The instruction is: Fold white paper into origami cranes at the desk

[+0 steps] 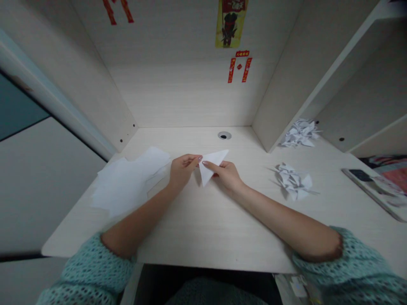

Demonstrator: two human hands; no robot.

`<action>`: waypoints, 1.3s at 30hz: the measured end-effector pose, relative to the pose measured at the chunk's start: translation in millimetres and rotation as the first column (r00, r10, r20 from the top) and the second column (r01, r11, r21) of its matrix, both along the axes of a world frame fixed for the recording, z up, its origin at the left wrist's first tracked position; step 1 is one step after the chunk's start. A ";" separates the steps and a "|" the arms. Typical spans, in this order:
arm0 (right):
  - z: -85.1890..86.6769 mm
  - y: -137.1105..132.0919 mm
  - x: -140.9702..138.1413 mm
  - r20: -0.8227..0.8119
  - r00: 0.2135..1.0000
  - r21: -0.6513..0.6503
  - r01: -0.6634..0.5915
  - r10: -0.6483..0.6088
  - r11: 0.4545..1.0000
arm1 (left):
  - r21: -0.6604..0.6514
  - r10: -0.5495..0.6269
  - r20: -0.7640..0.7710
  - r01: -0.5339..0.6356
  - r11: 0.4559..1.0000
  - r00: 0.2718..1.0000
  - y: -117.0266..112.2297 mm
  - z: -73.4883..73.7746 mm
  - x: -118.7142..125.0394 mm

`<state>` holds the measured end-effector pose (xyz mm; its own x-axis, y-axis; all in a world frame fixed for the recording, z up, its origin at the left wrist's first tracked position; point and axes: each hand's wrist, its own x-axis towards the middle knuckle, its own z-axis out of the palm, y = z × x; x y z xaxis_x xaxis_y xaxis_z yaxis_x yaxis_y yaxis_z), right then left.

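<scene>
A white paper folded into a triangle (212, 163) is held just above the light wooden desk (203, 228), near its middle. My left hand (182, 170) pinches the paper's left corner with fingertips. My right hand (225, 174) grips it from the right, fingers laid along its lower edge. Both forearms come out of teal knitted sleeves at the bottom of the view.
A loose stack of white sheets (127, 182) lies at the left of the desk. Folded paper figures sit in a pile at the right (293, 180) and another further back (300, 133). A phone (361, 174) and booklet lie far right. A cable hole (224, 135) is at the back.
</scene>
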<state>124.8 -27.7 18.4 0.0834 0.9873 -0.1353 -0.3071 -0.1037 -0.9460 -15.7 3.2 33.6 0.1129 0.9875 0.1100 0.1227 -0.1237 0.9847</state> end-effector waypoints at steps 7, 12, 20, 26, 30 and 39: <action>2.4 -2.6 15.6 0.154 0.988 -0.005 0.002 -0.002 1.000 | 0.046 0.045 -0.007 -0.044 0.998 0.999 11.2 -5.1 -9.9; 0.0 -0.9 15.7 0.175 0.985 0.030 -0.016 0.011 0.999 | 0.040 0.044 -0.018 -0.043 0.998 0.999 12.3 -7.0 -13.4; -6.1 -0.1 14.7 0.229 0.973 0.088 -0.031 0.010 0.996 | 0.084 0.012 0.043 -0.016 0.996 0.999 8.4 -12.9 -14.2; -12.1 1.5 17.4 0.321 0.946 0.136 -0.091 0.043 0.986 | 0.096 0.015 0.055 -0.020 0.995 0.998 6.4 -10.9 -13.5; -18.6 0.8 17.8 0.459 0.886 0.137 -0.140 0.062 0.981 | 0.100 -0.015 0.051 0.010 0.995 0.999 6.1 -10.6 -14.0; -17.7 -1.2 14.1 0.326 0.944 0.101 -0.080 0.043 0.992 | -0.133 -0.137 0.118 0.153 0.979 0.983 0.5 -6.1 -7.5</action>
<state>138.8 -28.9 0.7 0.0429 0.9991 -0.0002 0.0203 -0.0010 -0.9998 -23.2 3.7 27.5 0.2510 0.9679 -0.0094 0.0056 0.0083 1.0000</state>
